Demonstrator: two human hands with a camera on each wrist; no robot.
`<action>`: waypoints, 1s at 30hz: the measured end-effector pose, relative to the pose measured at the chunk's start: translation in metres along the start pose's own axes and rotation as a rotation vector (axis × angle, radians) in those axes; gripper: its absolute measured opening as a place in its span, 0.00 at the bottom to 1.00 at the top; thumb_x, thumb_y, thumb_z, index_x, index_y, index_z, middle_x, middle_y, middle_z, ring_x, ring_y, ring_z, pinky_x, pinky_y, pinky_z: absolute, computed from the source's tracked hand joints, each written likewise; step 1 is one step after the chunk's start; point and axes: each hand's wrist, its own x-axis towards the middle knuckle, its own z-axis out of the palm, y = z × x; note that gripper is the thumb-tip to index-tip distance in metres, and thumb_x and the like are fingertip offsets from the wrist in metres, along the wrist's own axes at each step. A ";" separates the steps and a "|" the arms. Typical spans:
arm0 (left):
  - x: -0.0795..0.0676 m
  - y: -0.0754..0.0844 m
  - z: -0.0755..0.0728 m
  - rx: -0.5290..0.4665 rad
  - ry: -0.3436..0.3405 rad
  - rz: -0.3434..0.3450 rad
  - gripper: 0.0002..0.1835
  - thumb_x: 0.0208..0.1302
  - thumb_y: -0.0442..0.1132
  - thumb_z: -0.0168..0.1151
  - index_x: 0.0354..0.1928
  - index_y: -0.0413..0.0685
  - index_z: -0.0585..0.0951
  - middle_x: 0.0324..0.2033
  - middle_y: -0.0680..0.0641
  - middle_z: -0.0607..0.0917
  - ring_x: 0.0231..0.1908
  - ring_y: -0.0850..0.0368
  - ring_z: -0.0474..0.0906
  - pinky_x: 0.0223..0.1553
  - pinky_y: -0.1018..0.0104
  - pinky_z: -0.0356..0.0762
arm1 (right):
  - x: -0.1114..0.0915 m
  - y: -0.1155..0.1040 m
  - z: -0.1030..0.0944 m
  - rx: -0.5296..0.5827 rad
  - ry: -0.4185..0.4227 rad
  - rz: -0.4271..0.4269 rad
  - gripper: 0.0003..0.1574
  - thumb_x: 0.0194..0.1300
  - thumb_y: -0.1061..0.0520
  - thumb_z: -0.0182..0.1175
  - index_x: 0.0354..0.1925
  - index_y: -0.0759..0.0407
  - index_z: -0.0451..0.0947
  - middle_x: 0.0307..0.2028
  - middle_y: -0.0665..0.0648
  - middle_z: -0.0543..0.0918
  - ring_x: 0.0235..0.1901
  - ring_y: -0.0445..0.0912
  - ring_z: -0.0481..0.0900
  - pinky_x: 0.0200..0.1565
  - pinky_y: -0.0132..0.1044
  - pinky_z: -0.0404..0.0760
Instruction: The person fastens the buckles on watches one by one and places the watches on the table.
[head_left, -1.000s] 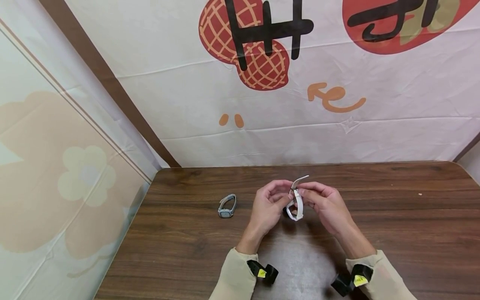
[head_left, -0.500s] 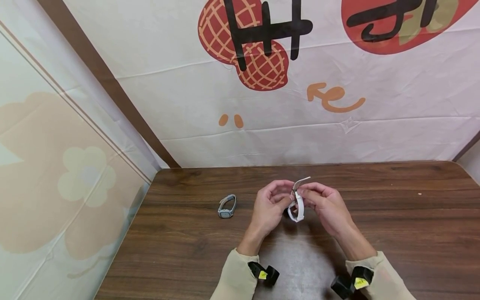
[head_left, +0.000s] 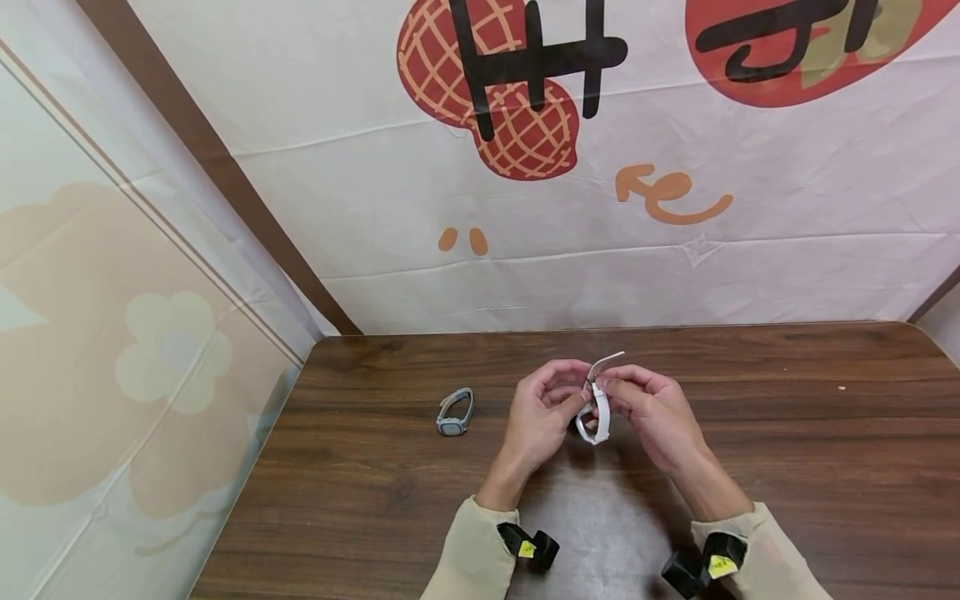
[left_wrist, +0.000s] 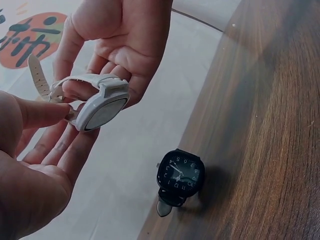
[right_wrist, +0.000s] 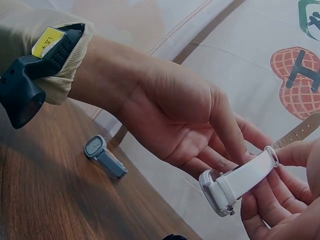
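A white wristwatch (head_left: 603,417) is held up above the table, its strap looped and the free strap end pointing up past the buckle. My left hand (head_left: 534,417) pinches it near the buckle from the left. From the right, my right hand (head_left: 660,417) pinches the strap with thumb and fingers. In the left wrist view the round case (left_wrist: 106,114) hangs below the fingers. The right wrist view shows the white strap (right_wrist: 251,175) passing through a keeper loop (right_wrist: 271,156), with the holed tail (right_wrist: 300,130) beyond it. Fingers partly cover the buckle.
On the brown wooden table (head_left: 360,500), a blue-grey watch (head_left: 451,427) lies left of my hands. A black square-faced watch (left_wrist: 181,172) rests on the table beneath them, mostly hidden in the head view. A printed white cloth (head_left: 337,192) hangs behind the table.
Both hands stay nearly in place. The white wristwatch has shifted slightly right, and its free strap end leans a little further right.
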 end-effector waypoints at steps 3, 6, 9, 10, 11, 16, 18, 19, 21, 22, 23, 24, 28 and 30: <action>0.000 -0.001 0.000 0.014 -0.002 0.004 0.17 0.60 0.20 0.62 0.51 0.35 0.81 0.45 0.36 0.86 0.43 0.51 0.84 0.48 0.68 0.81 | 0.000 0.000 0.001 -0.005 0.013 0.010 0.13 0.68 0.66 0.59 0.33 0.52 0.85 0.32 0.50 0.88 0.34 0.40 0.84 0.39 0.31 0.82; 0.000 -0.001 0.000 0.019 -0.005 0.003 0.17 0.60 0.21 0.63 0.51 0.36 0.81 0.44 0.35 0.86 0.44 0.51 0.84 0.47 0.69 0.81 | 0.000 0.000 0.001 -0.007 0.023 0.009 0.13 0.68 0.67 0.58 0.32 0.52 0.85 0.32 0.49 0.87 0.33 0.40 0.84 0.39 0.31 0.82; 0.000 -0.001 0.000 0.032 -0.003 -0.004 0.17 0.60 0.22 0.63 0.51 0.38 0.81 0.42 0.36 0.86 0.44 0.53 0.84 0.43 0.71 0.81 | 0.000 0.001 0.001 -0.007 0.034 0.004 0.13 0.68 0.67 0.58 0.32 0.52 0.84 0.31 0.49 0.87 0.32 0.39 0.83 0.38 0.31 0.82; 0.000 -0.001 0.000 0.043 -0.003 -0.005 0.16 0.60 0.22 0.63 0.51 0.38 0.81 0.42 0.36 0.87 0.43 0.53 0.84 0.42 0.72 0.81 | -0.001 0.001 0.001 -0.007 0.040 0.004 0.13 0.68 0.68 0.58 0.32 0.52 0.84 0.31 0.49 0.87 0.32 0.39 0.83 0.38 0.30 0.82; 0.000 -0.001 0.000 0.054 -0.003 -0.005 0.16 0.60 0.23 0.63 0.51 0.39 0.82 0.42 0.37 0.87 0.43 0.53 0.84 0.40 0.73 0.81 | -0.001 0.001 0.002 -0.008 0.048 0.003 0.13 0.68 0.68 0.58 0.32 0.53 0.83 0.30 0.49 0.87 0.31 0.39 0.83 0.37 0.30 0.81; -0.001 -0.003 0.000 0.116 -0.009 0.018 0.15 0.62 0.24 0.64 0.50 0.41 0.82 0.41 0.39 0.87 0.44 0.50 0.84 0.39 0.73 0.80 | -0.001 0.002 0.002 -0.013 0.082 -0.002 0.12 0.67 0.69 0.57 0.31 0.55 0.81 0.28 0.48 0.87 0.29 0.38 0.82 0.35 0.30 0.81; -0.001 -0.003 -0.001 0.132 -0.012 0.028 0.14 0.62 0.25 0.64 0.50 0.42 0.82 0.40 0.40 0.87 0.44 0.50 0.84 0.40 0.72 0.81 | -0.001 0.003 0.002 -0.009 0.088 -0.007 0.12 0.67 0.70 0.56 0.31 0.55 0.80 0.28 0.48 0.86 0.30 0.38 0.82 0.36 0.30 0.80; -0.001 -0.003 -0.001 0.146 -0.011 0.032 0.14 0.62 0.25 0.64 0.50 0.42 0.82 0.40 0.40 0.87 0.43 0.50 0.84 0.40 0.71 0.81 | -0.001 0.003 0.002 -0.009 0.092 -0.010 0.13 0.67 0.70 0.56 0.31 0.55 0.80 0.28 0.48 0.86 0.31 0.38 0.82 0.37 0.30 0.80; -0.002 -0.003 -0.001 0.174 -0.011 0.045 0.14 0.62 0.26 0.64 0.49 0.44 0.82 0.39 0.41 0.87 0.42 0.51 0.84 0.40 0.70 0.81 | -0.001 0.004 0.003 -0.007 0.100 -0.014 0.14 0.66 0.71 0.55 0.31 0.54 0.79 0.29 0.48 0.86 0.31 0.38 0.81 0.37 0.30 0.80; -0.002 -0.003 -0.001 0.193 -0.011 0.050 0.14 0.62 0.26 0.64 0.49 0.44 0.82 0.39 0.42 0.87 0.41 0.53 0.84 0.40 0.70 0.81 | -0.001 0.005 0.003 -0.007 0.105 -0.014 0.14 0.66 0.71 0.55 0.31 0.54 0.79 0.29 0.47 0.86 0.31 0.38 0.81 0.37 0.30 0.80; -0.002 -0.003 -0.002 0.207 -0.011 0.056 0.14 0.62 0.26 0.64 0.49 0.45 0.82 0.39 0.43 0.87 0.41 0.55 0.84 0.40 0.69 0.81 | -0.001 0.005 0.003 -0.006 0.110 -0.013 0.14 0.66 0.71 0.55 0.31 0.54 0.79 0.29 0.47 0.86 0.32 0.38 0.81 0.38 0.30 0.80; -0.002 -0.003 -0.002 0.222 -0.012 0.061 0.14 0.62 0.26 0.65 0.49 0.46 0.82 0.38 0.44 0.87 0.40 0.56 0.84 0.40 0.69 0.81 | -0.001 0.005 0.003 -0.007 0.116 -0.012 0.14 0.66 0.71 0.55 0.30 0.54 0.80 0.29 0.47 0.86 0.32 0.38 0.81 0.38 0.30 0.80; -0.002 -0.004 -0.002 0.270 -0.011 0.092 0.13 0.62 0.27 0.65 0.48 0.46 0.82 0.38 0.46 0.87 0.39 0.60 0.84 0.39 0.69 0.82 | -0.001 0.006 0.004 -0.002 0.137 -0.002 0.14 0.65 0.70 0.56 0.30 0.54 0.80 0.29 0.47 0.86 0.32 0.38 0.81 0.38 0.29 0.80; -0.001 -0.005 -0.002 0.295 -0.008 0.112 0.13 0.62 0.26 0.65 0.48 0.45 0.82 0.38 0.46 0.87 0.38 0.59 0.84 0.39 0.69 0.82 | -0.001 0.007 0.005 -0.001 0.144 0.000 0.15 0.65 0.71 0.57 0.29 0.53 0.80 0.28 0.47 0.86 0.32 0.38 0.81 0.38 0.29 0.80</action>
